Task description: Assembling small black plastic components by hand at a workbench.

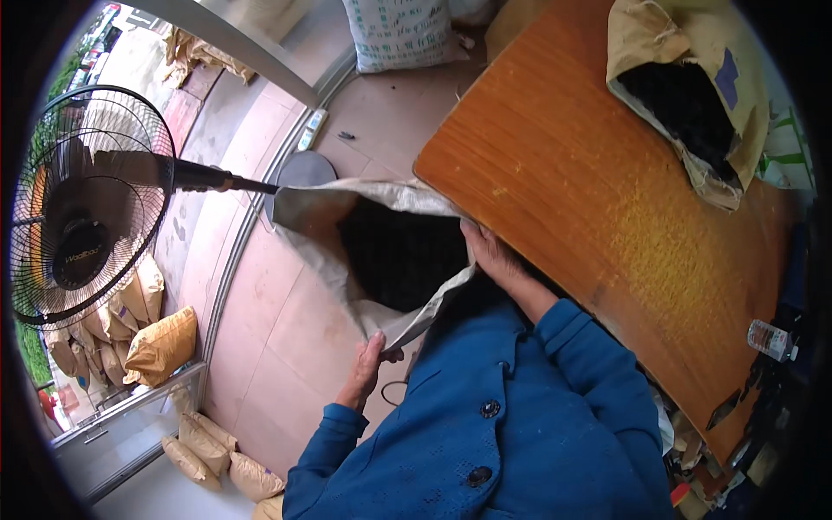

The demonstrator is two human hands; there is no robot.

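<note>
A large pale sack hangs in front of me with its mouth spread wide, and its inside looks black. Whether that black is contents or lining I cannot tell. My left hand grips the near rim of the sack, fingers curled under the edge. On the right side of the rim, my right hand is closed over the fabric, close to the table's edge. The lower part of the sack is out of sight.
A wooden table at right bears yellow crumbs and an open brown paper sack with a dark inside. A clear bottle lies at its far right. A standing fan is at left. Several brown sacks and a white sack stand around.
</note>
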